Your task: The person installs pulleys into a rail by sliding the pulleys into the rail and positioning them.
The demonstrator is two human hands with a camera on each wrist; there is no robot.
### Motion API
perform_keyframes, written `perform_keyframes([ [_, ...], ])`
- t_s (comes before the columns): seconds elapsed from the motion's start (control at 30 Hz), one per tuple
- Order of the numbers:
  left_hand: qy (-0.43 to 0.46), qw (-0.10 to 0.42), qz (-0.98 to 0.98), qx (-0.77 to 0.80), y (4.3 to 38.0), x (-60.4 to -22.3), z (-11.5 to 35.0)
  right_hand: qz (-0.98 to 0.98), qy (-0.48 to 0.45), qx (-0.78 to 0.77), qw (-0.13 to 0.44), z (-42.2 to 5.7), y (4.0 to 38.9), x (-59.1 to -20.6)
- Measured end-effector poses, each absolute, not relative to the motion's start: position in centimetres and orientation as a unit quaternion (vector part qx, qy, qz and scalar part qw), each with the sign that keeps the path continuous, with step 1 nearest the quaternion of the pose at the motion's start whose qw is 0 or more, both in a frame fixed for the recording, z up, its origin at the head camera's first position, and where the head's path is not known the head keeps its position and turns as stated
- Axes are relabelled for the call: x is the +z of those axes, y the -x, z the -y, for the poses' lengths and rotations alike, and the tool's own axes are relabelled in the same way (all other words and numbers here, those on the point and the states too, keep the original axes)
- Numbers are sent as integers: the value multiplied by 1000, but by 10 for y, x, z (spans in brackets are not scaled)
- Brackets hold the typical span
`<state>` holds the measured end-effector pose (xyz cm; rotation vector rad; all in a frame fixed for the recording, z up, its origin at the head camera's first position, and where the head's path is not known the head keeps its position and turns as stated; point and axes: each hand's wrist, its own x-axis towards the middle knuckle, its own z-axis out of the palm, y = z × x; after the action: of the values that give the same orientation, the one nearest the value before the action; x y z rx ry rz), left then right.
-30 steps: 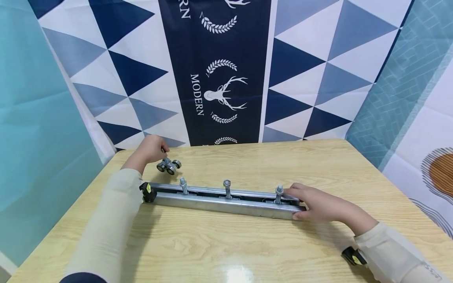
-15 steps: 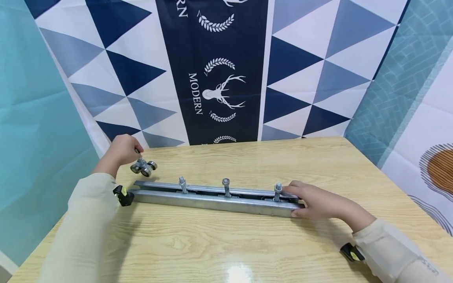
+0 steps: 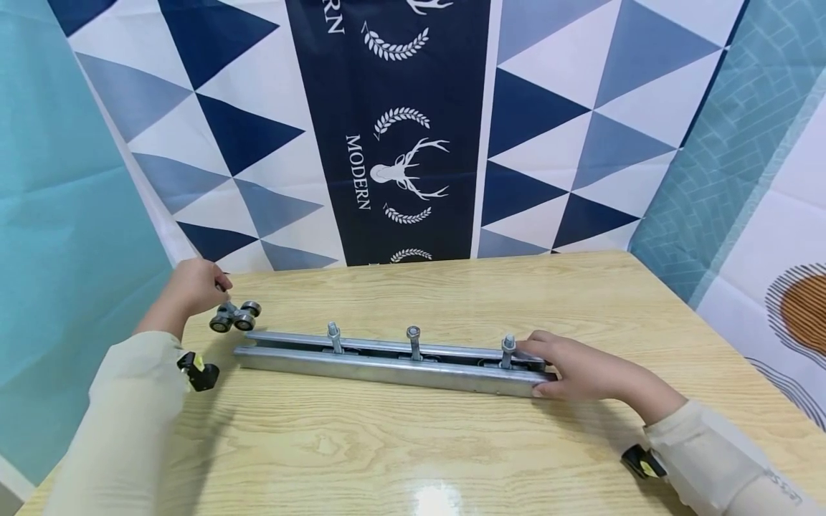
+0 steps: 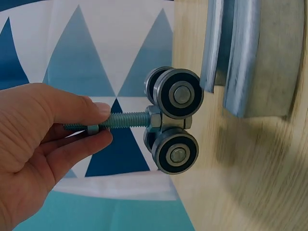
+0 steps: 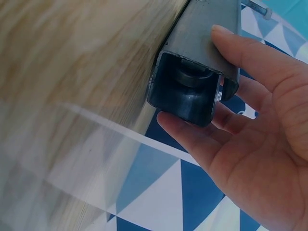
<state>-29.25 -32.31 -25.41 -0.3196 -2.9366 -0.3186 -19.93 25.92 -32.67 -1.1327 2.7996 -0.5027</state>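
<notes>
My left hand point(image 3: 193, 288) pinches the threaded bolt point(image 4: 130, 119) of a roller trolley point(image 3: 235, 316) between thumb and fingers. The trolley's wheels point(image 4: 179, 95) sit just beyond the left end of a metal channel track point(image 3: 387, 373), apart from it; in the left wrist view the track's open end point(image 4: 236, 103) lies close by. Three bolts stand up out of the track's slot, among them a middle bolt point(image 3: 414, 342). At the right end my right hand point(image 3: 581, 367) grips the track, thumb on one side and fingers on the other. A wheel point(image 5: 190, 74) shows inside that end.
The track lies on a wood-grain table point(image 3: 361, 444). Behind the table hangs a patterned cloth point(image 3: 400, 129), with a teal sheet point(image 3: 77, 236) at the left. Black wrist cameras, such as the left one point(image 3: 198, 371), are strapped to both sleeves.
My left hand has carried the roller trolley leftward from behind the track to beyond its left end, lowering it slightly. My right hand stays on the track's right end.
</notes>
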Motion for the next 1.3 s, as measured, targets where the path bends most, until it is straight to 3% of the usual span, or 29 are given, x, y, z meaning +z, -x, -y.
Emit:
perform_keyframes([
  [0.23, 101, 91, 985, -106, 287, -255, 334, -913, 371, -164, 40, -259, 200, -327],
  [0.5, 81, 56, 989, -114, 279, -256, 340, -915, 369, -161, 37, -261, 200, -327],
  [1.3, 140, 11, 985, -104, 268, -268, 334, -916, 365, -161, 35, -260, 199, -328],
])
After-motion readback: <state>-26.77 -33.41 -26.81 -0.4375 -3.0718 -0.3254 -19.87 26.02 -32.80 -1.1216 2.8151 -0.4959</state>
